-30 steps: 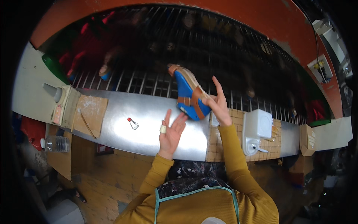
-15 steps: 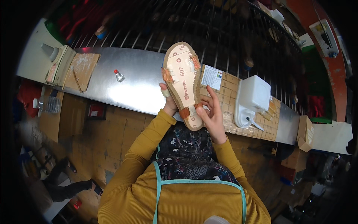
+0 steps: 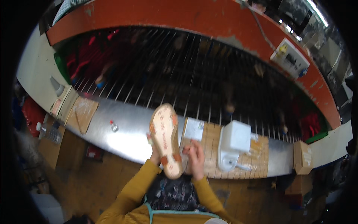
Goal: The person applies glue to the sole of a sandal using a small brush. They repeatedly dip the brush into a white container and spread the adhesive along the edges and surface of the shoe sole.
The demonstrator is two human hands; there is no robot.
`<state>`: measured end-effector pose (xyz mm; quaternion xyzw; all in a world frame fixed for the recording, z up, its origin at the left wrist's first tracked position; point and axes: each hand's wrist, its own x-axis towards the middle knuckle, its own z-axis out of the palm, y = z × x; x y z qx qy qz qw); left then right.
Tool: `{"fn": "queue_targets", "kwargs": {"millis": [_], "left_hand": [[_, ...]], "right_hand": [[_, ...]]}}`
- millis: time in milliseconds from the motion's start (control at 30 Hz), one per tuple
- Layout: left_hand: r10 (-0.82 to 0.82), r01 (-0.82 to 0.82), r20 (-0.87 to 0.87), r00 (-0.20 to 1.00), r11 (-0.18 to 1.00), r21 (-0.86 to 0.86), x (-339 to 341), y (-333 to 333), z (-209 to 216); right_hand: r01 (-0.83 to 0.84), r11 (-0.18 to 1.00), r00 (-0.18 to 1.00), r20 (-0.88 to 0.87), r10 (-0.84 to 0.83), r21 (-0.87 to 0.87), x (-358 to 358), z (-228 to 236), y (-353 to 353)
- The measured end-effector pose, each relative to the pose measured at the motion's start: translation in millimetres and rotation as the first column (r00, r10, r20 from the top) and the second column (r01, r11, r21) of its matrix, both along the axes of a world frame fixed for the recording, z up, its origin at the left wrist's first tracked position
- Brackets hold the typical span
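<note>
My left hand (image 3: pixel 154 153) grips a sandal footbed (image 3: pixel 165 140) along its left side, partly hidden behind it. The footbed's pale underside with printed marks faces me, toe end pointing away. Brown-orange strap ends are folded onto it near the toe, and a brown strap (image 3: pixel 169 159) crosses by the heel. Something pale wraps a finger of the left hand. To the right of the footbed, with a small gap, is my right hand (image 3: pixel 196 158), its fingers bent in toward the thumb. Blur hides whatever the fingertips may hold.
Behind the metal ledge (image 3: pixel 133 127) runs a dark rack of bars (image 3: pixel 149 82) below an orange curved frame (image 3: pixel 167 16). On the right, a white dispenser (image 3: pixel 235 136) stands on a cardboard sheet (image 3: pixel 210 142). A small red-capped bottle (image 3: pixel 114 126) and a board (image 3: pixel 85 112) lie left.
My right hand has come off the footbed's heel strap, and its fingers have bent in. My left hand still holds the footbed. The whole view has tilted up, showing more of the orange frame.
</note>
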<state>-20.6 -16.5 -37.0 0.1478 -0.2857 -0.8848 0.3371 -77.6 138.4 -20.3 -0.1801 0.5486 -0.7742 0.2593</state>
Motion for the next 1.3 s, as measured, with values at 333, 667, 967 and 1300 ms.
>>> {"fn": "queue_targets", "kwargs": {"millis": [333, 667, 967, 1300], "left_hand": [[-0.228, 0.265, -0.255, 0.94, 0.957, 0.118, 9.7, -4.1, -3.4], [-0.332, 0.446, -0.467, 0.819, 0.881, 0.156, 21.1, -14.7, -2.4], [-0.415, 0.485, -0.411, 0.812, 0.871, 0.077, 23.8, -16.5, 2.9], [-0.453, 0.551, -0.488, 0.746, 0.831, 0.072, 24.5, -17.2, -15.5]], "right_hand": [[-0.039, 0.998, 0.99, 0.134, 0.045, -0.045, -0.7, 5.3, 14.6], [-0.121, 0.993, 0.968, 0.219, 0.118, 0.0, 3.8, -12.5, 23.1], [-0.116, 0.946, 0.97, 0.24, 0.042, 0.302, 3.5, -24.7, 32.9], [-0.143, 0.985, 0.976, 0.18, 0.124, 0.1, 1.5, -8.9, 25.0]]}}
